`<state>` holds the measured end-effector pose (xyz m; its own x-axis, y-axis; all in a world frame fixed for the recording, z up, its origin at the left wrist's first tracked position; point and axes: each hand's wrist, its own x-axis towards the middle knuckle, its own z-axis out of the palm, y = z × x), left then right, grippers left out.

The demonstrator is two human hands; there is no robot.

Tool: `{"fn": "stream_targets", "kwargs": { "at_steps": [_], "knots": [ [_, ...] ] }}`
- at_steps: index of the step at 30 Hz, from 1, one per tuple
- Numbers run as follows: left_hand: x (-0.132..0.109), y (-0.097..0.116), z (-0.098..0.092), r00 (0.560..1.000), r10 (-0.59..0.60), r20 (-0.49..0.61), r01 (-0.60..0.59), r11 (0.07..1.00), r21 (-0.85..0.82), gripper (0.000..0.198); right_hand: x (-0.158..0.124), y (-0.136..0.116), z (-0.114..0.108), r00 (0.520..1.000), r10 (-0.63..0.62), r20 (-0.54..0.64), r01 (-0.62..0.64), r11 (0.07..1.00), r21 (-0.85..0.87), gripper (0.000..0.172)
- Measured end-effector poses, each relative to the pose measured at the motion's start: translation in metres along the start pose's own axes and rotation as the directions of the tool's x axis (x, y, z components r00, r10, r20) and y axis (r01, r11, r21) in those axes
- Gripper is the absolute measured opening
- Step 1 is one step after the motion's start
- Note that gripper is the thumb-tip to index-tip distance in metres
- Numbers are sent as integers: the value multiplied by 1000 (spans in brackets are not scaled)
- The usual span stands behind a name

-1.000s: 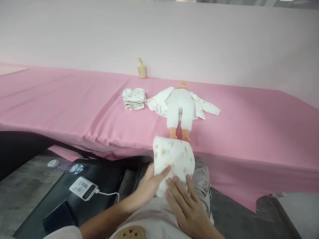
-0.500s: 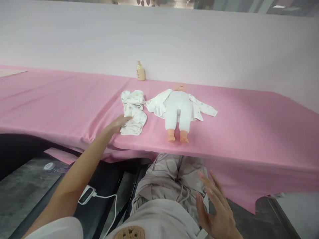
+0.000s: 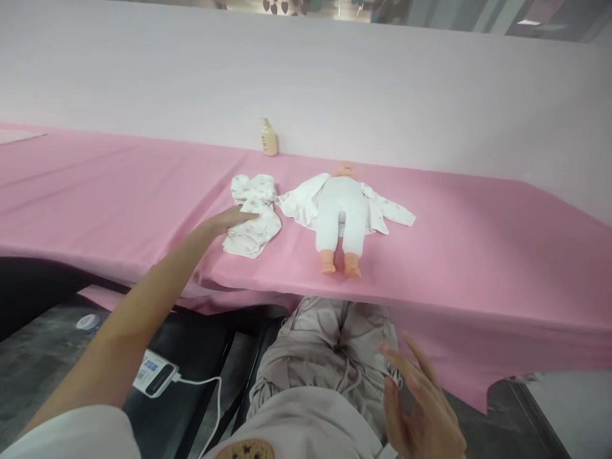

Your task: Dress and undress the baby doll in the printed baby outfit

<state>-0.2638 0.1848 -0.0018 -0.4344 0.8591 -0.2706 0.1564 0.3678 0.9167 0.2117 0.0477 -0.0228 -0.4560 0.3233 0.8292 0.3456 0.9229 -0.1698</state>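
Note:
My left hand grips the left edge of a folded white printed baby garment on the pink cloth, thumb on top and the other fingers partly hidden. Touching that garment's far side is another folded white printed piece. To the right lies a baby doll on its back, feet toward me, in a white bodysuit. A white baby shirt is spread open under it, sleeves out to both sides. My right hand hovers near my lap, open, fingers apart and holding nothing.
A cream pump bottle stands at the back against the white wall. Pink cloth covers the table and hangs over its front edge. On a black chair at lower left lies a white device with a cable.
My left hand has moved slightly up and over the near garment, whose lower edge has shifted left and now lies at a slant. My right hand has barely moved and stays open.

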Motion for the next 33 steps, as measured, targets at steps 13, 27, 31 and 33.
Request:
{"fn": "stream_targets", "kwargs": {
  "at_steps": [13,27,31,33],
  "knots": [
    [-36,-15,-40,951,227,-208,15,642,767,66,-1,6,-5,1000,-14,-17,14,1000,-4,57],
    [4,-49,-12,945,296,139,-231,305,924,68,21,4,15,991,-127,34,127,992,11,23],
    [-10,-40,-4,961,262,90,-177,332,926,68,21,2,23,993,-117,24,116,993,35,23],
    [-14,-37,1,952,301,59,-168,349,922,66,22,3,27,995,-96,28,94,994,48,25]
  ]
}}
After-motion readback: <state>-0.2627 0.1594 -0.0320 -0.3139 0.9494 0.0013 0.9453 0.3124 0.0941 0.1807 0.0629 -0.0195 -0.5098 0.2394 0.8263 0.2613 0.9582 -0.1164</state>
